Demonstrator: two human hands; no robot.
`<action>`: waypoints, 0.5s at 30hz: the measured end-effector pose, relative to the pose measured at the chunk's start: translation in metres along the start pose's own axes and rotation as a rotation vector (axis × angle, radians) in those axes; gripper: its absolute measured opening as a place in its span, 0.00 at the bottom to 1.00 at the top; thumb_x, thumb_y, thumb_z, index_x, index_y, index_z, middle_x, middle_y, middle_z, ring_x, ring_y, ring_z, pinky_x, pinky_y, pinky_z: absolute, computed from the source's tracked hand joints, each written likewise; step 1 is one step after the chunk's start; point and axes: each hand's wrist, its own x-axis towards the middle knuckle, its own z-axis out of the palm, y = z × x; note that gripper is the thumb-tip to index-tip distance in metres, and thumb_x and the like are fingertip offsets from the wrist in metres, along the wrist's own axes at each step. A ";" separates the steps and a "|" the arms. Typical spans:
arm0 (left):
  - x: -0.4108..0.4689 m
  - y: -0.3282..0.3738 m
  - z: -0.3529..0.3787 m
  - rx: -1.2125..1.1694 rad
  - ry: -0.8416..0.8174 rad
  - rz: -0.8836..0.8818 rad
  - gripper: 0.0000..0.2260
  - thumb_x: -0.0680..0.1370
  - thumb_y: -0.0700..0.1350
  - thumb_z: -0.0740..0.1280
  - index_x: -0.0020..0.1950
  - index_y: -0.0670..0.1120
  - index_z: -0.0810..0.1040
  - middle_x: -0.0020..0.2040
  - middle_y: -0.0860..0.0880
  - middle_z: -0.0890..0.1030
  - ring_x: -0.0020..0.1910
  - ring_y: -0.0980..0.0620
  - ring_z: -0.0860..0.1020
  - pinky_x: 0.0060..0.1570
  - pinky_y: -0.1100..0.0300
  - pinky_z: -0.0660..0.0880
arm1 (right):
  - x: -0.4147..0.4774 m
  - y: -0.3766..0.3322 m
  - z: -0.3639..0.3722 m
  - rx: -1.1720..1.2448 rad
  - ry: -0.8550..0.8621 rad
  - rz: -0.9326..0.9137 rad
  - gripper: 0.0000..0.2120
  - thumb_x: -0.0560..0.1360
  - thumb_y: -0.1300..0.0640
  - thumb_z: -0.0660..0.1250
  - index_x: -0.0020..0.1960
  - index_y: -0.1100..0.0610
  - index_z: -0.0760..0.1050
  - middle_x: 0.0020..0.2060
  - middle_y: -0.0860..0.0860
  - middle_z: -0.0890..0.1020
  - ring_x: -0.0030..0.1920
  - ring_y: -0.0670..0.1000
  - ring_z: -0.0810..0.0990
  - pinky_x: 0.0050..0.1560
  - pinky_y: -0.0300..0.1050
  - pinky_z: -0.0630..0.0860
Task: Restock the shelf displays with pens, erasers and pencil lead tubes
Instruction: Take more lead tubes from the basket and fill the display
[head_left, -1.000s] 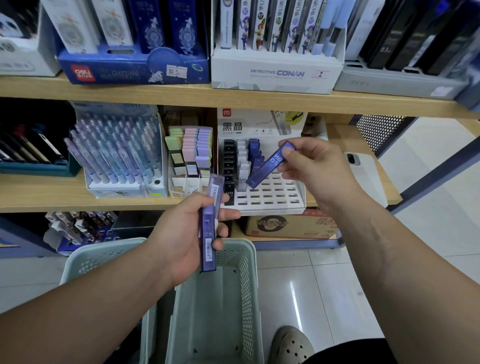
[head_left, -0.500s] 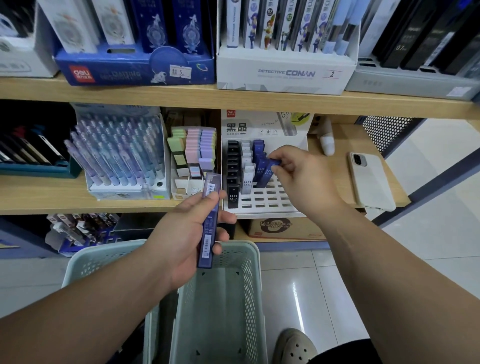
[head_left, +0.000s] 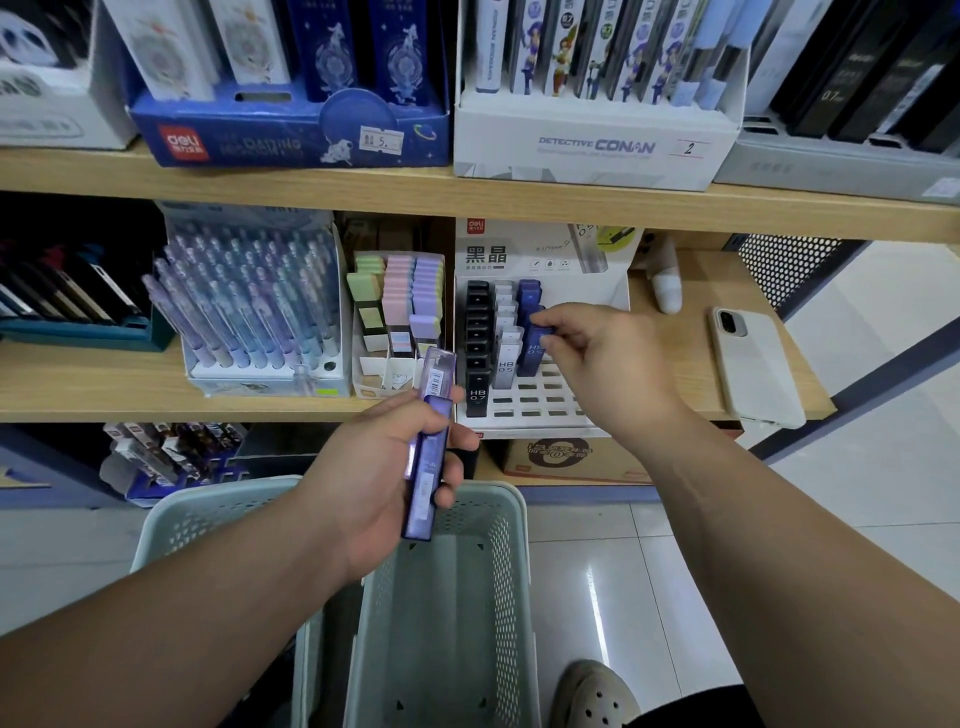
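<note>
**Fig. Seating a lead tube in the display.** R hand (head_left: 597, 353), fingers curled, pinches the top of a blue lead tube (head_left: 535, 345) between thumb and fingertips. The tube stands near upright at the front of the blue column of the white lead rack (head_left: 545, 402); whether its foot is fully in a slot cannot be told.

L hand (head_left: 374, 483), at 7 o'clock of the rack, grips spare purple tubes (head_left: 428, 467) lengthwise, thumb across them.

Technique (judgement): keep the tube vertical w/ the HB label facing out like its neighbours. Press straight down till the cap sits level w/ the row, then let go and take the next spare from the L hand.

Counts — approx., since tops overlap:
- Rack: 3 filled columns, i.e. black approx. 7, clear approx. 5, blue 2–3 plus the pinched one.
- Spares in L hand: 2, as far as seen.
- Eraser box (head_left: 371, 384), 9 o'clock of rack: 3 colour stacks.
- Phone (head_left: 753, 364), 3 o'clock: 1.
- Basket (head_left: 498, 491), 6 o'clock — one or two, cannot tell.
</note>
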 end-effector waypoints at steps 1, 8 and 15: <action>0.000 0.000 0.000 -0.008 -0.006 -0.002 0.15 0.80 0.37 0.58 0.62 0.42 0.79 0.40 0.41 0.81 0.28 0.49 0.73 0.26 0.60 0.70 | 0.000 0.001 0.000 -0.017 0.011 -0.020 0.12 0.77 0.64 0.71 0.58 0.55 0.85 0.46 0.51 0.86 0.44 0.47 0.83 0.49 0.31 0.73; -0.005 0.001 0.004 0.017 -0.087 0.000 0.12 0.83 0.39 0.61 0.63 0.46 0.78 0.49 0.41 0.85 0.32 0.48 0.79 0.27 0.58 0.74 | -0.001 0.010 0.004 -0.144 -0.076 -0.031 0.17 0.76 0.63 0.71 0.64 0.52 0.82 0.46 0.48 0.78 0.40 0.45 0.74 0.46 0.35 0.68; -0.007 -0.001 0.007 0.146 -0.150 0.025 0.11 0.82 0.42 0.64 0.62 0.50 0.79 0.44 0.42 0.83 0.26 0.53 0.67 0.23 0.65 0.59 | -0.004 -0.038 -0.017 0.310 -0.086 0.177 0.10 0.79 0.48 0.69 0.43 0.53 0.82 0.33 0.48 0.81 0.33 0.46 0.77 0.35 0.41 0.74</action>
